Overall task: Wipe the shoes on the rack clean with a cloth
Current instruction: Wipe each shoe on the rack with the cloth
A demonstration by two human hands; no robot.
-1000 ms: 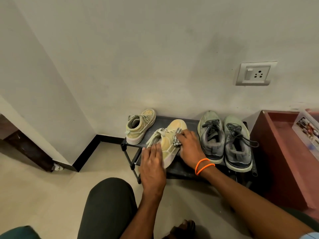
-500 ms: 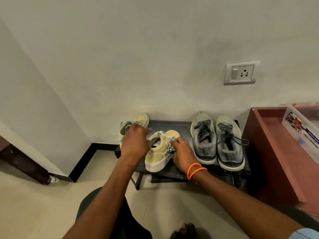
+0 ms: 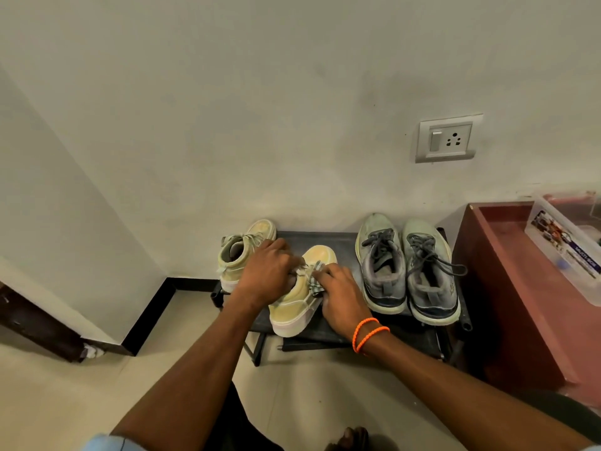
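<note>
A low black shoe rack (image 3: pixel 338 237) stands against the wall. On it a yellow sneaker (image 3: pixel 294 302) sits near the front, with its partner (image 3: pixel 239 252) behind it on the left. My left hand (image 3: pixel 265 273) grips the near yellow sneaker at its opening and laces. My right hand (image 3: pixel 341 299) holds a checked cloth (image 3: pixel 314 281) against that sneaker's right side. Two grey sneakers (image 3: pixel 408 268) stand side by side on the rack's right half.
A reddish-brown cabinet (image 3: pixel 507 275) stands right of the rack, with a clear plastic box (image 3: pixel 566 245) on top. A wall socket (image 3: pixel 447 139) is above the grey shoes. A wall corner with black skirting (image 3: pixel 149 307) lies to the left. Tiled floor is in front.
My left hand has moved from the sneaker's heel up to its opening and laces. The sneaker has turned straighter on the rack. My right hand stays with the cloth at its side.
</note>
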